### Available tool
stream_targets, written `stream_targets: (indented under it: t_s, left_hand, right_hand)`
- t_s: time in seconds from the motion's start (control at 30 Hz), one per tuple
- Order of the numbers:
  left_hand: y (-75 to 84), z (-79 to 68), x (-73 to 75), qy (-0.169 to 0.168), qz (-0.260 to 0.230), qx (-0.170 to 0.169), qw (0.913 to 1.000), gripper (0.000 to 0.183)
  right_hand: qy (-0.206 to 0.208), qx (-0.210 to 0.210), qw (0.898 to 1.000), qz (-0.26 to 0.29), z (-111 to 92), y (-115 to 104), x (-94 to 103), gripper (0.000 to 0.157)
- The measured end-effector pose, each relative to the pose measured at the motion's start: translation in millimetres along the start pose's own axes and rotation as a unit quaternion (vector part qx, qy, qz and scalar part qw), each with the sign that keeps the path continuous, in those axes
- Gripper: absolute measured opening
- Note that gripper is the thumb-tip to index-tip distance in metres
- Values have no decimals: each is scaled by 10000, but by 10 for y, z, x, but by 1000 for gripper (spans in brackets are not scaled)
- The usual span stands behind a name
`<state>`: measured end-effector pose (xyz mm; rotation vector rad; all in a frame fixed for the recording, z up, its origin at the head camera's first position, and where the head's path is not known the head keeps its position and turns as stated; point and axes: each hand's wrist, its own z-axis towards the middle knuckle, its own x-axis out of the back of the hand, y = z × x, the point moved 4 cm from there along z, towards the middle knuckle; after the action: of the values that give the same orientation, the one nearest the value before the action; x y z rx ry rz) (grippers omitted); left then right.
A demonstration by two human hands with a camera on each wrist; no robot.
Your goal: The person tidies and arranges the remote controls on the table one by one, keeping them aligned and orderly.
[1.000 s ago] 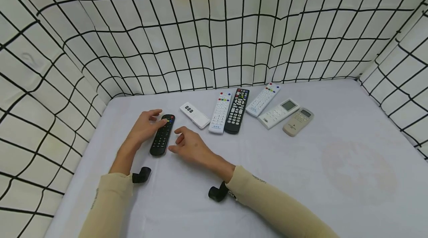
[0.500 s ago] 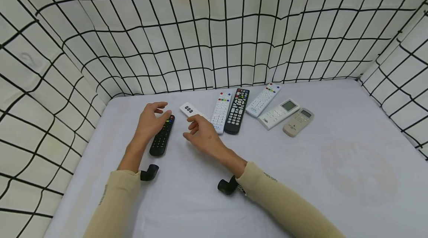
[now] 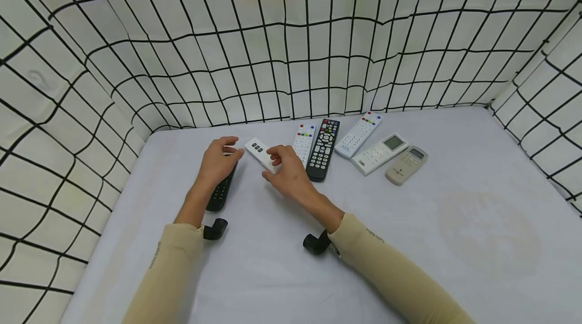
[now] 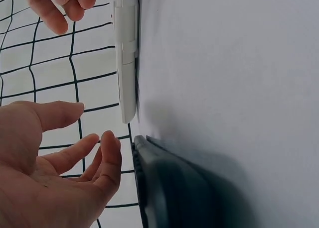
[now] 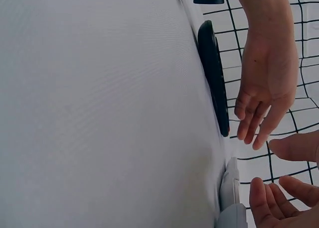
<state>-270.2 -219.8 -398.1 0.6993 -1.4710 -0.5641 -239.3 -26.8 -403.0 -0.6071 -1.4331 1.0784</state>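
Note:
In the head view my left hand (image 3: 215,162) hovers over the upper end of a black remote control (image 3: 220,196), hiding its top; its fingers are loosely bent and hold nothing. The left wrist view shows a gap between that hand's thumb and fingers. My right hand (image 3: 291,175) is over the near end of a small white remote control (image 3: 257,149) with dark buttons, and covers the lower part of a white remote control (image 3: 304,137) with coloured buttons. In the right wrist view the right thumb and fingers (image 5: 256,193) are apart, above the white remotes.
To the right lie another black remote (image 3: 324,149), a second white remote (image 3: 358,135), a white remote with a display (image 3: 380,154) and a beige one (image 3: 406,165). Black netting (image 3: 309,56) over white cloth borders the white-covered table (image 3: 454,223).
Both hands have moved right and away from the body. The left now covers the black remote's top; the right has gone from beside it to over the small white remote. The remotes stay put.

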Motion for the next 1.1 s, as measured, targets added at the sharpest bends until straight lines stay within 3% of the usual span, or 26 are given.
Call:
stream_targets:
  t_s: [0.3,0.67,1.1]
  left_hand:
    - [-2,47,-71,-120,-73,161,9998,55]
    - [15,75,-110,-272,74,307,9991,59]
    - [13,156,-171,-351,104,505,9980,66]
  right_hand:
    - [61,-74,9994,-325,19,38,9,54]
    - [-167,-298,9971,-675,38,20,10,58]
    - [-173,-740,9942,-760,126,71,55,58]
